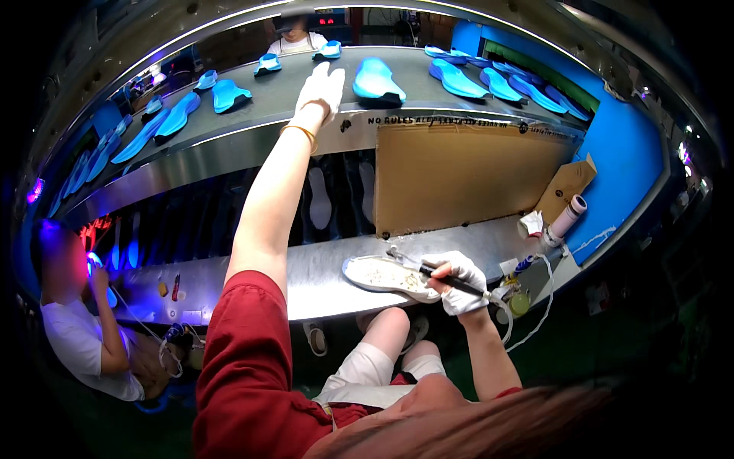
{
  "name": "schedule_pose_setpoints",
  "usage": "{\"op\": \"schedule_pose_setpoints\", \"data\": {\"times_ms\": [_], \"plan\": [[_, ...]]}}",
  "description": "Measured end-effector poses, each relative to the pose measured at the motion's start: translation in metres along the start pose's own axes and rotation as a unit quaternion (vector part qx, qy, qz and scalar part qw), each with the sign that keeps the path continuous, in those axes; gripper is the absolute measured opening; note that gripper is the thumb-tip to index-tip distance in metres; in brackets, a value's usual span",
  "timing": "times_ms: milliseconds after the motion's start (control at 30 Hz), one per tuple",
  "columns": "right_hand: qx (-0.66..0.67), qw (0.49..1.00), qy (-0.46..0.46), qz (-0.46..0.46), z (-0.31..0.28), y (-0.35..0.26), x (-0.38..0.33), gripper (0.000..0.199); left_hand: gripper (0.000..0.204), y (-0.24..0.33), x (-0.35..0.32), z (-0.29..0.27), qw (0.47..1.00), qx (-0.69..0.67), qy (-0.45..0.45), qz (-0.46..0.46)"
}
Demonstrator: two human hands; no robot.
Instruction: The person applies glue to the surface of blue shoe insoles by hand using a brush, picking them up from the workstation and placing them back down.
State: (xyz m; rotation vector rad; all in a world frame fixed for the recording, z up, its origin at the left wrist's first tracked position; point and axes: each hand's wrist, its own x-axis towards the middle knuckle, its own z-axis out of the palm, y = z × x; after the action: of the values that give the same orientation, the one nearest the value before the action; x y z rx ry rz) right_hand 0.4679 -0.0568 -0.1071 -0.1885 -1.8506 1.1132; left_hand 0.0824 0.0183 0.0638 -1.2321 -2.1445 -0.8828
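My left hand (321, 93), in a white glove, reaches far forward over the dark conveyor belt (313, 73). Its fingers are stretched out and hold nothing. Close to its right lies a blue shoe-shaped piece (376, 79) with a black end; a smaller blue piece (328, 50) sits just beyond the fingertips. In my right hand (461, 281), also white-gloved with bare fingertips, is a black-handled brush (456, 282) with a white tube at its rear. The brush tip is over a white shoe sole (386, 274), lying on the metal ledge (321, 298) below the belt.
Several more blue pieces (456, 79) lie along the belt. Brown cardboard (459, 180) covers part of the rack, where pale soles (319, 199) stand. At right are a pink bottle (568, 217) and a yellowish container (520, 304). Co-workers sit at left (84, 336) and beyond the belt (298, 40).
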Motion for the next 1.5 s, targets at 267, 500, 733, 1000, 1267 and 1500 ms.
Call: {"op": "schedule_pose_setpoints", "data": {"times_ms": [267,500,733,1000,1267,1500], "plan": [[0.096,0.983,0.060,0.144,-0.005,0.028,-0.022,0.020,0.059,-0.110,-0.019,-0.075,0.950,0.294,-0.014,-0.105],[0.140,0.964,0.059,0.218,0.011,0.028,-0.027,0.021,0.027,-0.140,-0.027,-0.078,0.960,0.250,-0.014,-0.127],[0.095,0.984,0.002,0.150,0.018,0.012,-0.026,0.022,0.027,-0.103,-0.101,-0.108,0.985,-0.014,0.168,0.043],[0.134,0.974,0.048,0.176,0.009,0.026,-0.039,0.017,0.028,-0.023,-0.173,-0.204,0.707,-0.645,0.289,-0.020],[0.157,0.961,0.035,0.224,0.025,-0.008,-0.036,0.020,0.056,-0.041,-0.273,-0.088,0.338,-0.911,-0.227,-0.063],[0.156,0.965,0.045,0.205,0.023,-0.005,-0.044,0.020,0.081,0.008,-0.401,-0.081,0.163,-0.898,-0.259,-0.317]]}}
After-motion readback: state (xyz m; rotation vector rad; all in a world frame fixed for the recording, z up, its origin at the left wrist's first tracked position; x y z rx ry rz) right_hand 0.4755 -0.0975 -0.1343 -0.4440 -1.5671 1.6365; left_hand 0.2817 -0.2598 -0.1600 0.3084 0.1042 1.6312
